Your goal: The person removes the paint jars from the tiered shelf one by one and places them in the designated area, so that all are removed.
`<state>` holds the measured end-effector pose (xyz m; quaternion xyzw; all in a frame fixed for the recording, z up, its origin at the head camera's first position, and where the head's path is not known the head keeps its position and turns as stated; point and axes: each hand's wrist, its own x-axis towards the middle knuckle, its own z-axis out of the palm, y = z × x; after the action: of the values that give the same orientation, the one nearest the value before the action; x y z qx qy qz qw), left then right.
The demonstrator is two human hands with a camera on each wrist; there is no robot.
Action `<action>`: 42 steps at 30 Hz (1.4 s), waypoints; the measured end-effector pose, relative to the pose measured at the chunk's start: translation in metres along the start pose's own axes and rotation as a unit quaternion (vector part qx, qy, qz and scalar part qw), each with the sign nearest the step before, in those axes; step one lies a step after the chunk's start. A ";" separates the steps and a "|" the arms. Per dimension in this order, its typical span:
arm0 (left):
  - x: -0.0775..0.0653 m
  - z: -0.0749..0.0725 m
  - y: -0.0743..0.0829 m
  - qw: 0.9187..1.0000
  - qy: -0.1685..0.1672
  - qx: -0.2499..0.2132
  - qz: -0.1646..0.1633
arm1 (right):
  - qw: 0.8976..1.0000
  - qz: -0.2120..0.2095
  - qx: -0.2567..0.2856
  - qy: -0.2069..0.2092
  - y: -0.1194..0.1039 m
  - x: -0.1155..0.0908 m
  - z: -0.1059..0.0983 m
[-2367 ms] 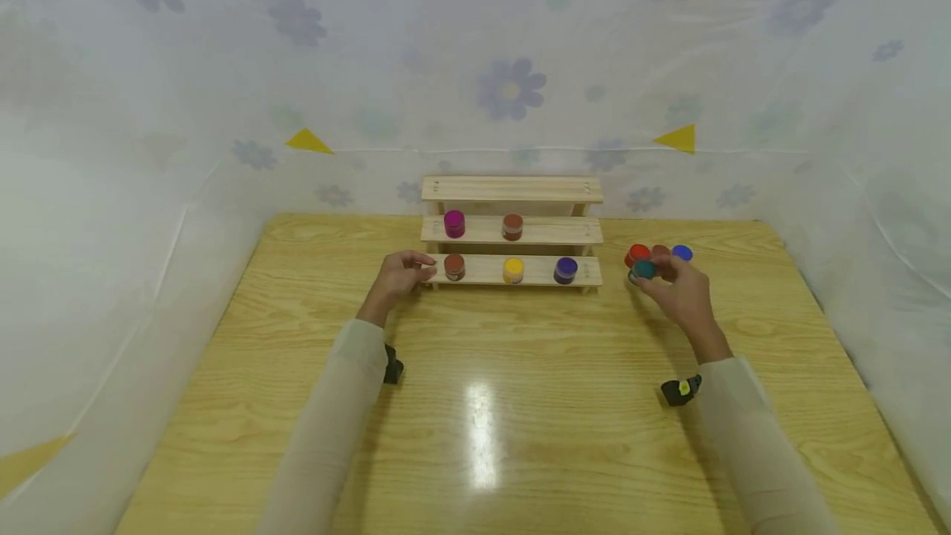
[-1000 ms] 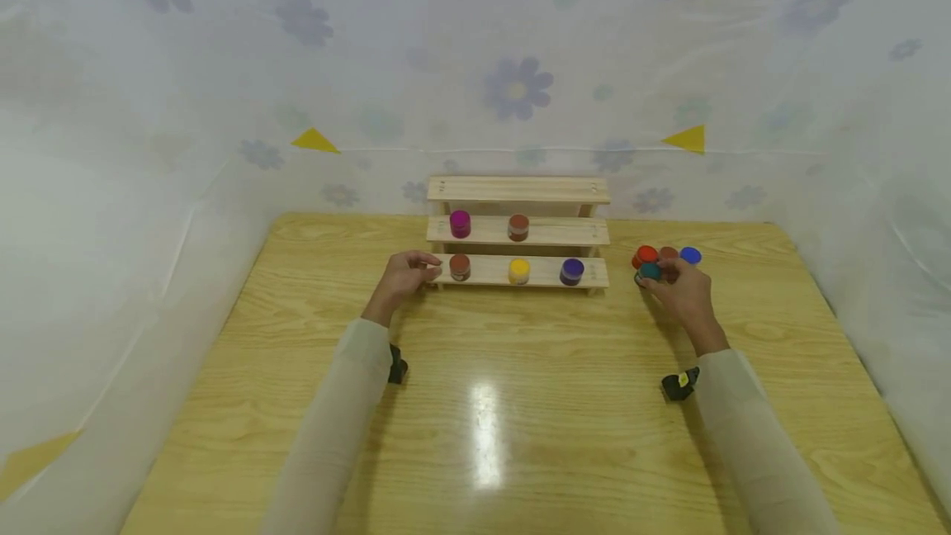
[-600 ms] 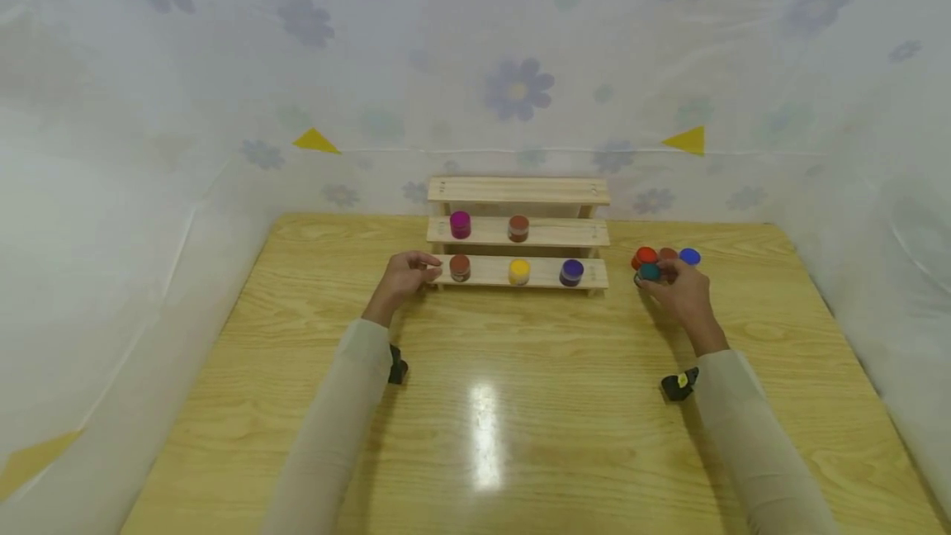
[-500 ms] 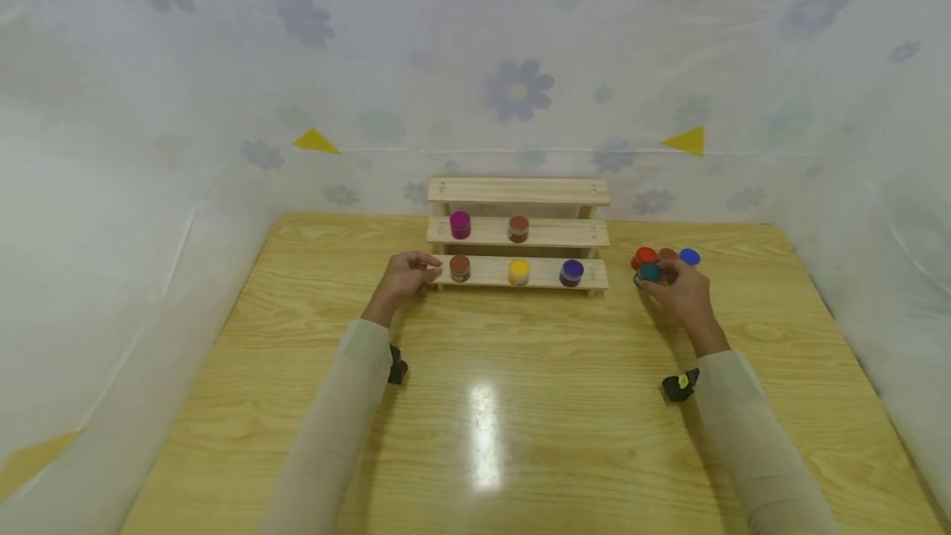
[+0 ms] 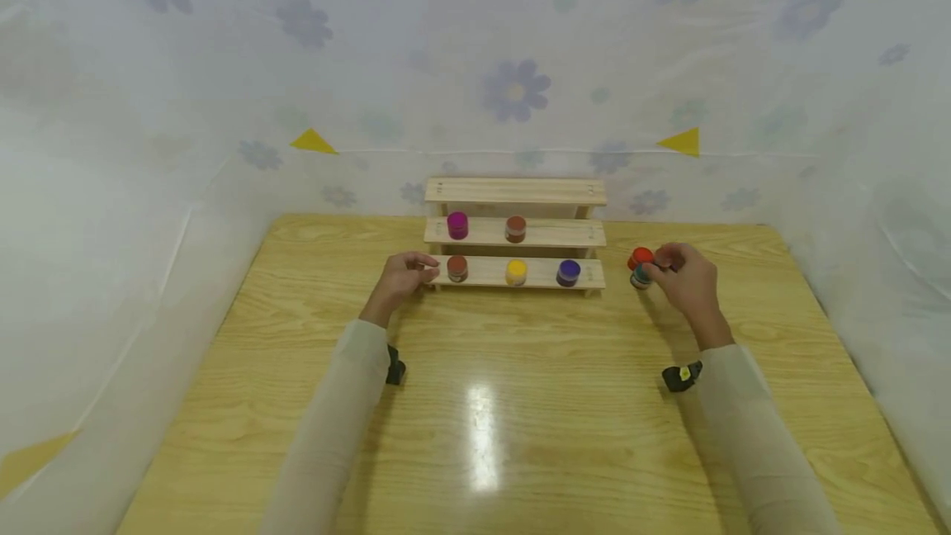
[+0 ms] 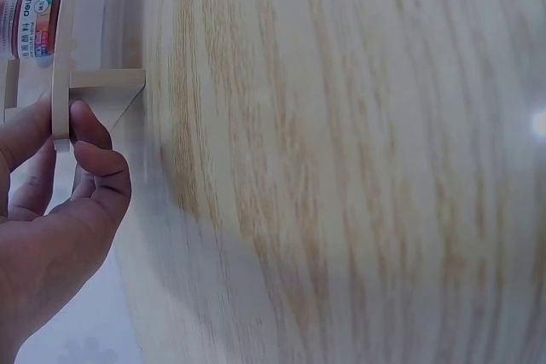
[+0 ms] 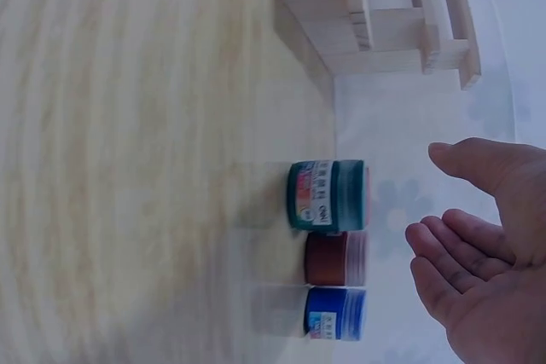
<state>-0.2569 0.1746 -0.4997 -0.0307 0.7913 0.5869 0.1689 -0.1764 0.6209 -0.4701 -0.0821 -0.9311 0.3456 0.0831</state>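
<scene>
My left hand [image 5: 401, 277] pinches the left end of the lowest step of a three-step wooden rack [image 5: 486, 272], thumb on one side and fingers on the other in the left wrist view. My right hand [image 7: 490, 270] hovers off the lid of a teal paint jar [image 7: 320, 196], thumb and fingers apart, nothing between them. That jar stands on the table. Close by are a red paint jar [image 5: 641, 258], a brown paint jar [image 7: 328, 259] and a blue paint jar [image 7: 335, 313]; in the head view the hand hides the brown and blue ones.
On the lowest step sit brown [image 5: 456, 268], yellow [image 5: 516, 272] and dark purple [image 5: 568, 272] jars. The middle step bears a magenta jar [image 5: 457, 225] and another brown jar [image 5: 516, 229]. A flowered sheet [image 5: 513, 89] hangs behind the wooden table [image 5: 416, 436].
My right hand has let go of the teal jar and drawn up and slightly right, now covering the brown and blue jars. My left hand keeps its place on the rack.
</scene>
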 end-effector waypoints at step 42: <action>-0.003 0.000 0.002 1.000 -0.008 -0.014 -0.005 | 0.983 -0.062 0.162 0.058 -0.090 0.028 0.039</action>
<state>-0.2548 0.1751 -0.4968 -0.0327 0.7812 0.5975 0.1779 -0.2206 0.5353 -0.4371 -0.0301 -0.8597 0.4806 0.1705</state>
